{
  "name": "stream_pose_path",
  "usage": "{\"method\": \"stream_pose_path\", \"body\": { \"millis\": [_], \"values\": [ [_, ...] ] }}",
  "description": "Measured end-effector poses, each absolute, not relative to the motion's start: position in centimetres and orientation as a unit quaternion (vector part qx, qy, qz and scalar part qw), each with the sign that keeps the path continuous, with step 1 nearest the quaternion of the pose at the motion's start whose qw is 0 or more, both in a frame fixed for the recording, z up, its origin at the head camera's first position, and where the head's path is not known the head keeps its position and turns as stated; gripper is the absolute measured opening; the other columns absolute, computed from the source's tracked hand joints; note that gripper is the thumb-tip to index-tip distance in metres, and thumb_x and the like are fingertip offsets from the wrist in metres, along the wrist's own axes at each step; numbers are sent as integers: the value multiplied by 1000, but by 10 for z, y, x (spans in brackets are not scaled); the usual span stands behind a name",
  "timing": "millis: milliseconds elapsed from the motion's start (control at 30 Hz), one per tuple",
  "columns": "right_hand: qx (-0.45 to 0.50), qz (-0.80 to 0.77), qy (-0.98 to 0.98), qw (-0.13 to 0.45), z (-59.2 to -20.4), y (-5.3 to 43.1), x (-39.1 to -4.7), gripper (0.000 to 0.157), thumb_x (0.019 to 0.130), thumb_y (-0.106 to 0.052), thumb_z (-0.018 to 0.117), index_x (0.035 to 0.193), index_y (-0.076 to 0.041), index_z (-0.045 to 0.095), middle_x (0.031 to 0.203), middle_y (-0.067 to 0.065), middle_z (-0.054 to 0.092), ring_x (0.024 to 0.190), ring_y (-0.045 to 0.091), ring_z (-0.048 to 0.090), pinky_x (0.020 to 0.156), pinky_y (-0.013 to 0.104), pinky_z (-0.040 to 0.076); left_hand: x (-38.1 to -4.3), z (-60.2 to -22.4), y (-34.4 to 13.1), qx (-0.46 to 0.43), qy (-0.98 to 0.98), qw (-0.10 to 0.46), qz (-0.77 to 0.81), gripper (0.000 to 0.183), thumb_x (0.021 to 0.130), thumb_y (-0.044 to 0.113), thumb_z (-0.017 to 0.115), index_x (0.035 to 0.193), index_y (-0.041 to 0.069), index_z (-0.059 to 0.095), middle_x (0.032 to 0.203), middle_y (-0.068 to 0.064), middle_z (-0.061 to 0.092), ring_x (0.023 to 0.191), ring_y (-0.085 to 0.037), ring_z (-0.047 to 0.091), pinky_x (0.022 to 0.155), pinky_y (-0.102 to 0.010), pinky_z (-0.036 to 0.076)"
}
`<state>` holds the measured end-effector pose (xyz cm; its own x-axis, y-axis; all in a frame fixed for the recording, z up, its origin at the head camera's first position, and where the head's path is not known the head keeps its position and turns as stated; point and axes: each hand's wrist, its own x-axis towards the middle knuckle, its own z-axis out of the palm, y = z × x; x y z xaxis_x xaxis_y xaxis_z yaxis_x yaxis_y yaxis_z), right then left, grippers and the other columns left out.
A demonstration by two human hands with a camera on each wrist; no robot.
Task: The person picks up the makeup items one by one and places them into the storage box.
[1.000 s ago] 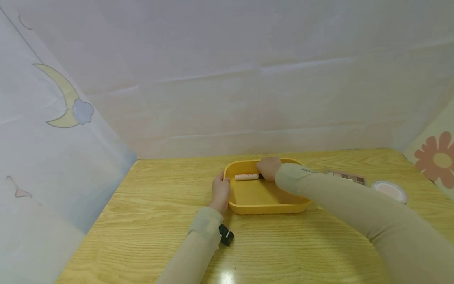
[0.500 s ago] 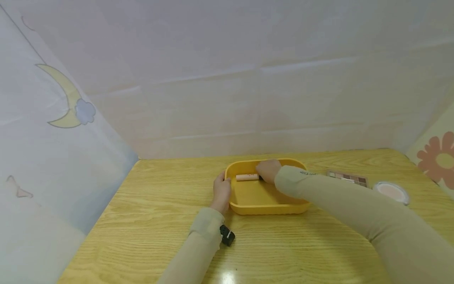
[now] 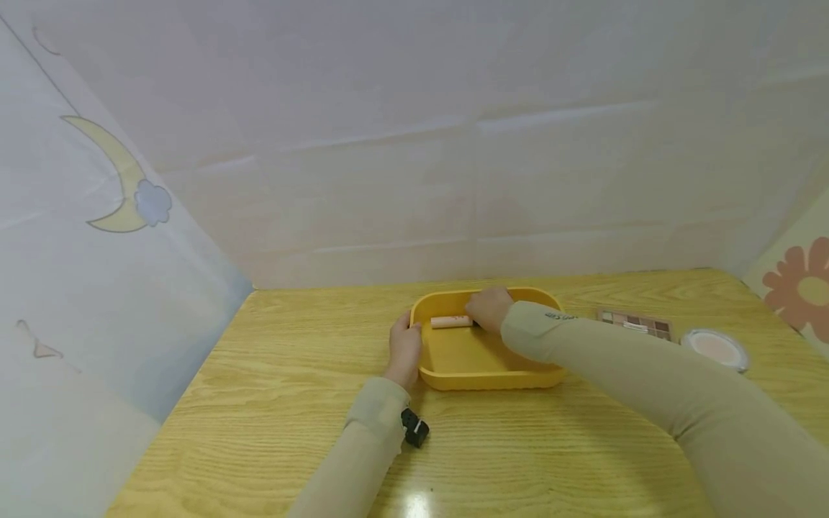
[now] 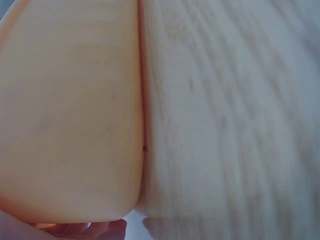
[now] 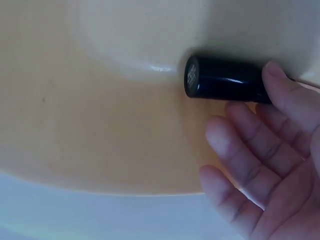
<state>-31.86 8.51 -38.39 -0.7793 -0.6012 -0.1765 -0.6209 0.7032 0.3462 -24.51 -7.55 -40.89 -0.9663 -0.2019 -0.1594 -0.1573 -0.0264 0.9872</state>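
My left hand (image 3: 404,351) holds the yellow tray (image 3: 488,381) by its left side; in the left wrist view its fingers (image 4: 110,229) show at the bottom, by the tray's wall. Inside the tray, my right hand (image 3: 490,308) is at the far wall. In the right wrist view, the thumb and fingertips of that hand (image 5: 272,150) pinch one end of a glossy black cylinder (image 5: 227,80) with a labelled end, like a lipstick tube. A pale pink tube (image 3: 451,322) lies to its left along the far wall. Whether the two are joined is hidden.
Right of the tray, partly behind the right sleeve, lie an eyeshadow palette (image 3: 636,325) and a round compact (image 3: 714,350) on the wooden table (image 3: 291,360). A pale cloth backdrop (image 3: 363,244) rises along the table's back edge.
My right hand has shifted slightly left toward the pink tube, and less of the black cylinder shows in the head view. My left hand stays on the tray's side.
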Motion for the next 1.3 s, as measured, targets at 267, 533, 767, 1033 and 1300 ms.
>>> {"method": "stream_pose_path", "body": {
  "millis": [267, 533, 767, 1033, 1300],
  "values": [
    [-315, 194, 929, 32, -383, 83, -317, 9, 92, -6, 66, 94, -13, 71, 86, 6, 68, 64, 19, 62, 51, 36, 55, -244, -408, -75, 130, -698, 15, -704, 42, 102, 1, 35, 143, -5, 41, 144, -22, 44, 131, -35, 44, 108, -47, 37],
    [-310, 184, 932, 36, -381, 84, -317, 8, 92, -5, 66, 95, -12, 70, 87, 7, 68, 67, 20, 63, 52, 37, 56, -244, -407, -76, 124, -698, 13, -705, 42, 102, 1, 34, 144, -6, 40, 143, -22, 44, 131, -36, 44, 108, -48, 37],
    [-325, 132, 936, 16, -376, 92, -316, 15, 89, -1, 67, 80, -11, 63, 81, 8, 65, 73, 22, 63, 57, 36, 55, -244, -407, -76, 123, -699, 11, -705, 42, 103, 1, 34, 144, -5, 40, 144, -22, 44, 131, -35, 44, 108, -47, 37],
    [-351, 94, 932, -18, -372, 109, -315, 18, 88, 3, 66, 76, -9, 58, 79, 9, 63, 76, 26, 63, 65, 37, 55, -245, -409, -77, 120, -698, 10, -706, 41, 103, 2, 34, 143, -6, 41, 142, -22, 45, 129, -36, 45, 107, -48, 39],
    [-381, 46, 921, -68, -361, 125, -306, 18, 80, 5, 74, 74, -7, 62, 74, 7, 64, 71, 24, 62, 66, 34, 54, -245, -409, -78, 128, -700, 9, -702, 41, 103, 2, 34, 143, -5, 42, 142, -22, 46, 129, -36, 46, 106, -49, 40]
  ]
}}
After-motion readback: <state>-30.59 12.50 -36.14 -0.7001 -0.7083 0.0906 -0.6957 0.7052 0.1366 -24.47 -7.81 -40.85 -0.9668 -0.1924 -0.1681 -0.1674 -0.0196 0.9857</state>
